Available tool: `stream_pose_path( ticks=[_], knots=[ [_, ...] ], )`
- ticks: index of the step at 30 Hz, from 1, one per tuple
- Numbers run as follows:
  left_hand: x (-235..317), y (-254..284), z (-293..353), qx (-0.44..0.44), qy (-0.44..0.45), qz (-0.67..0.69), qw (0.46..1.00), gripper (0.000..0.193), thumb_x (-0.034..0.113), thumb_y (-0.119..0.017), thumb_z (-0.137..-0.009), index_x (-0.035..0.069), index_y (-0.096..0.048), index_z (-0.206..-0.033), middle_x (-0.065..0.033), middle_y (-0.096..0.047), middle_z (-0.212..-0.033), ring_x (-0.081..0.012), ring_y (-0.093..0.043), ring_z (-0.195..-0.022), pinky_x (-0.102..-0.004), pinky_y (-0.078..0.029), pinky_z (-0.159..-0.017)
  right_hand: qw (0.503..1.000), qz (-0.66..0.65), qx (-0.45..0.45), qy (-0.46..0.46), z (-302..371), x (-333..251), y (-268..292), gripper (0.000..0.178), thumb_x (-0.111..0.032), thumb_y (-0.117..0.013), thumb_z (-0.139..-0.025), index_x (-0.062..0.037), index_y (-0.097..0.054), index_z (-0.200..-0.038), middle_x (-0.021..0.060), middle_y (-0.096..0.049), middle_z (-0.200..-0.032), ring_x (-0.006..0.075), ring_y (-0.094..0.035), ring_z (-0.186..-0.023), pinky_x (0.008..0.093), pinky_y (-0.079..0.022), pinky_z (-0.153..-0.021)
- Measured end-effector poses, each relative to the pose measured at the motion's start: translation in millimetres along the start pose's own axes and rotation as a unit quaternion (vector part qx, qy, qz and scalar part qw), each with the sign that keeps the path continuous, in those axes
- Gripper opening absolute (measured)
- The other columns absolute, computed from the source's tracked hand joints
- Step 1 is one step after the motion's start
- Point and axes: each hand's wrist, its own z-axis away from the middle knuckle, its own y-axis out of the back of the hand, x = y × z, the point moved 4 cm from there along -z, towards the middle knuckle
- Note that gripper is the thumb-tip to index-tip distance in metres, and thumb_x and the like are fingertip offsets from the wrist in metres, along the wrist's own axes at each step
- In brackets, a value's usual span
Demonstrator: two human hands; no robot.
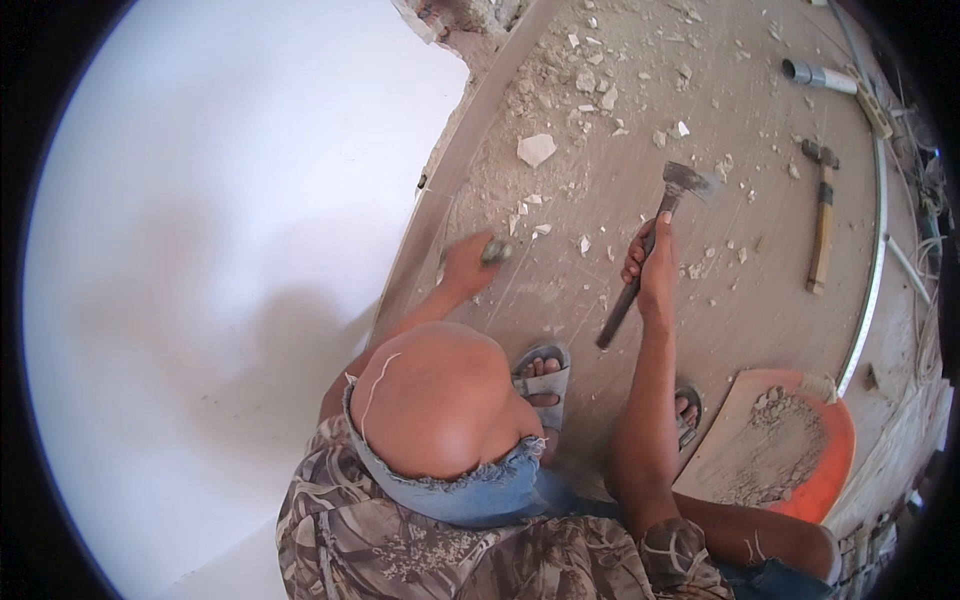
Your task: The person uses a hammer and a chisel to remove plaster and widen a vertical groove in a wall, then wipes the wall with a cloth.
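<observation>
My right hand (652, 265) is wrapped round the dark handle of a hatchet (688, 180). Its worn metal head points away from me, above the dusty floor (560, 300). Close to the foot of the white wall (250, 150), my left hand (468, 264) is closed round a rounded green-grey object (495, 252). Most of that object is hidden by the fingers, so its kind cannot be made out. The hand is beside the brown skirting (430, 205). A large pale plaster chip (536, 150) lies beyond it.
Plaster rubble (588, 85) covers the floor ahead, below a broken wall patch (470, 25). To the right lie a wooden-handled hammer (822, 225), a grey pipe piece (825, 76) and a long white strip (872, 300). An orange scoop (842, 450) holding debris sits by my right foot.
</observation>
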Motion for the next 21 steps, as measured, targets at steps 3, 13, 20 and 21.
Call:
stream_pose_path(
  ticks=[3,13,20,21],
  knots=[
    [12.4,16.2,58.7,-0.112,0.205,-0.023,0.972,0.040,0.023,-0.076,-0.079,0.009,-0.060,-0.113,-0.0187,-0.067,-0.101,-0.0355,-0.066,-0.092,-0.0434,-0.050,-0.077,0.947,0.305,0.002,0.102,-37.3,-37.8,14.4,0.050,-0.054,-0.043,-0.099,-0.0053,-0.050,-0.095,0.0039,-0.049,-0.064,0.0169,-0.047,-0.051,0.0317,-0.041,-0.049],
    [107.9,35.7,64.8,0.036,0.262,0.224,0.938,0.044,0.041,-0.063,-0.092,0.007,-0.051,-0.116,-0.0139,-0.063,-0.082,-0.0272,-0.064,-0.078,-0.0401,-0.047,-0.071,0.358,0.880,-0.191,0.246,-36.7,-212.0,30.9,0.030,-0.028,-0.053,-0.095,-0.0026,-0.055,-0.111,0.0237,-0.066,-0.086,0.0425,-0.065,-0.084,0.0536,-0.049,-0.075],
    [146.0,-19.7,6.0,-0.123,0.221,0.322,0.912,0.043,0.040,-0.065,-0.092,0.006,-0.059,-0.118,-0.0152,-0.066,-0.099,-0.0264,-0.063,-0.096,-0.0399,-0.049,-0.082,0.399,0.897,-0.162,0.094,34.0,-220.1,193.0,0.032,-0.033,-0.061,-0.090,-0.0052,-0.057,-0.105,0.0225,-0.066,-0.083,0.0419,-0.065,-0.082,0.0540,-0.049,-0.074],
    [161.5,-24.5,-3.5,-0.137,0.187,0.307,0.923,0.042,0.040,-0.066,-0.091,0.007,-0.060,-0.117,-0.0152,-0.066,-0.099,-0.0268,-0.063,-0.098,-0.0402,-0.049,-0.083,0.434,0.888,-0.124,0.091,41.5,-211.4,220.0,0.031,-0.033,-0.061,-0.089,-0.0053,-0.057,-0.103,0.0222,-0.066,-0.083,0.0424,-0.065,-0.082,0.0541,-0.049,-0.074]
  ],
)
